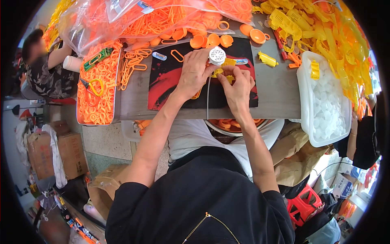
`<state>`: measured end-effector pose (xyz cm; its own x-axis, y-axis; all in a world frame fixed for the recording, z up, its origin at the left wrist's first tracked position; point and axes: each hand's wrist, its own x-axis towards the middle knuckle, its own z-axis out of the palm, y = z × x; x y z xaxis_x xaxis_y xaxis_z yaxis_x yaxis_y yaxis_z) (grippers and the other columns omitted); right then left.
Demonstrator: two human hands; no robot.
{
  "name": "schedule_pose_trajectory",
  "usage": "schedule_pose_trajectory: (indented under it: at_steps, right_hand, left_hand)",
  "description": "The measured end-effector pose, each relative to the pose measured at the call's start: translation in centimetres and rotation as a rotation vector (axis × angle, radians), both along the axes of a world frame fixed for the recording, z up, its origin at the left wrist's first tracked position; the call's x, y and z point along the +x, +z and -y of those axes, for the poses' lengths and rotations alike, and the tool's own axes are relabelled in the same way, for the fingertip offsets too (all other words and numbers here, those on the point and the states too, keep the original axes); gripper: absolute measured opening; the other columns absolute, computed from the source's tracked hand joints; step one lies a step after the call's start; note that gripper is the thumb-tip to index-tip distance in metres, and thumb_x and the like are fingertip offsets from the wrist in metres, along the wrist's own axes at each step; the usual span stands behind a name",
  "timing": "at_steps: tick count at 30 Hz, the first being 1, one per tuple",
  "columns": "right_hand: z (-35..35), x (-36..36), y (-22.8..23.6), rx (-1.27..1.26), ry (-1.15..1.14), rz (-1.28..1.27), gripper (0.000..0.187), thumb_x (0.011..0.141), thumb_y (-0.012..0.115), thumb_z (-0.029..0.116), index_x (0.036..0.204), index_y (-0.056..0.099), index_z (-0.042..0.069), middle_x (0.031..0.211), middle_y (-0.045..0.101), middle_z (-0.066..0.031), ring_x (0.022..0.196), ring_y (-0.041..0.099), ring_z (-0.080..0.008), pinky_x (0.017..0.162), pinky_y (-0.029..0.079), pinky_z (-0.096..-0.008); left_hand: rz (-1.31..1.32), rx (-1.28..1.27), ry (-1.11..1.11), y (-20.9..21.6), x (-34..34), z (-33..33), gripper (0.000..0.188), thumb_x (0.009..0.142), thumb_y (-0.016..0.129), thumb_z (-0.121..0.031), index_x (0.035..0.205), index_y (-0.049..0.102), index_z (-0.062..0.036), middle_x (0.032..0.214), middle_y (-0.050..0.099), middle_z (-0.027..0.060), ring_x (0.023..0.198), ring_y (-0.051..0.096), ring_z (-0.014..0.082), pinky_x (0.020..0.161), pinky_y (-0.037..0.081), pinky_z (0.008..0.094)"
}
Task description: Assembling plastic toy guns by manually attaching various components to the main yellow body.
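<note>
Over the dark mat, my left hand (194, 70) is closed around a white round piece with a lattice-patterned top (217, 56). Just below it, between my two hands, is a small yellow plastic part (218, 72), its shape partly hidden by fingers. My right hand (238, 86) has its thumb and fingers bent in a pinch at this yellow part. A thin white cord (208, 99) hangs from between the hands toward the table's front edge. Behind the fingers lies a small printed tube (241, 62) next to more yellow plastic.
The black-and-red mat (162, 95) lies on the grey table (280, 97). At left stands a tray of orange rings (97, 103) with scissors (94, 87). A white bin of translucent pieces (306, 118) stands right. Orange and yellow parts pile up behind. Another person (53, 75) sits at left.
</note>
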<state>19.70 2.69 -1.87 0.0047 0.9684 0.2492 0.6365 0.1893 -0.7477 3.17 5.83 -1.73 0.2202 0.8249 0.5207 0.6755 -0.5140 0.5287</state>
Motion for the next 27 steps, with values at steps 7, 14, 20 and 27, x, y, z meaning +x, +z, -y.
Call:
schedule_pose_trajectory:
  at_steps: [7, 14, 20, 27]
  right_hand:
    - [0.1, 1.0, 0.0, 0.073, 0.146, 0.078, 0.025, 0.091, 0.07, 0.026, 0.11, 0.073, 0.009, 0.102, 0.067, -0.0049, 0.105, 0.052, -0.0219, 0.104, 0.028, -0.0435]
    - [0.2, 1.0, 0.2, 0.123, 0.202, 0.093, 0.031, 0.09, 0.071, 0.026, 0.113, 0.07, 0.005, 0.103, 0.068, -0.0076, 0.111, 0.05, -0.0235, 0.107, 0.025, -0.0444]
    - [0.6, 1.6, 0.4, 0.025, 0.219, -0.008, 0.041, 0.089, 0.072, 0.023, 0.124, 0.061, 0.006, 0.106, 0.069, -0.0062, 0.117, 0.05, -0.0229, 0.112, 0.021, -0.0454]
    - [0.5, 1.2, -0.1, 0.111, 0.268, 0.12, 0.047, 0.086, 0.074, 0.022, 0.127, 0.058, 0.005, 0.11, 0.067, -0.0097, 0.121, 0.052, -0.0268, 0.116, 0.017, -0.0513]
  left_hand:
    - [0.005, -0.021, -0.001, -0.1, -0.2, 0.0, 0.046, 0.093, 0.067, -0.024, 0.133, 0.055, -0.0065, 0.116, 0.065, 0.0106, 0.113, 0.059, 0.027, 0.101, 0.038, 0.0423]
    - [-0.002, 0.005, -0.006, 0.1, 0.0, -0.1, 0.046, 0.092, 0.069, -0.025, 0.132, 0.056, -0.0057, 0.116, 0.065, 0.0108, 0.111, 0.059, 0.028, 0.101, 0.038, 0.0427]
    - [0.0, -0.024, 0.004, 0.4, 0.1, 0.1, 0.046, 0.093, 0.068, -0.026, 0.132, 0.057, -0.0048, 0.118, 0.065, 0.0108, 0.113, 0.059, 0.0281, 0.103, 0.038, 0.0423]
    - [-0.001, 0.018, -0.002, 0.2, 0.0, 0.0, 0.047, 0.092, 0.067, -0.026, 0.134, 0.055, -0.0081, 0.117, 0.064, 0.0095, 0.112, 0.059, 0.0267, 0.101, 0.038, 0.0424]
